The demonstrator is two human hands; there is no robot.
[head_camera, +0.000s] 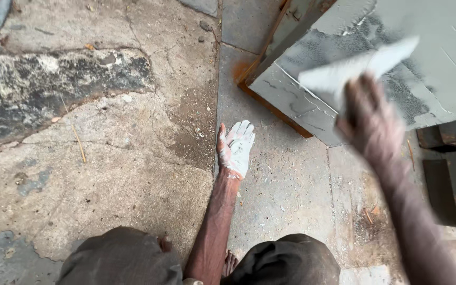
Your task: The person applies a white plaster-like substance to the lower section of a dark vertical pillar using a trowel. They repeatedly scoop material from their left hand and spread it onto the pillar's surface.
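My left hand (236, 146), smeared with white putty, rests flat on the concrete floor (133, 158) with its fingers spread, holding nothing. Raised and blurred by motion, my right hand (371, 120) grips a flat white-coated scraper blade (359, 66). The blade lies against the grey putty-coated panel (439, 58) at the upper right, whose surface shows darker patches and streaks. The panel's near corner sits just right of my left hand, apart from it.
The panel's rust-coloured edge (270, 105) meets the floor near the centre. Dark grey box-like pieces (455, 184) stand at the right edge. My knees in dark cloth (122, 258) fill the bottom. The cracked floor has a dark rough patch (38, 89) at left.
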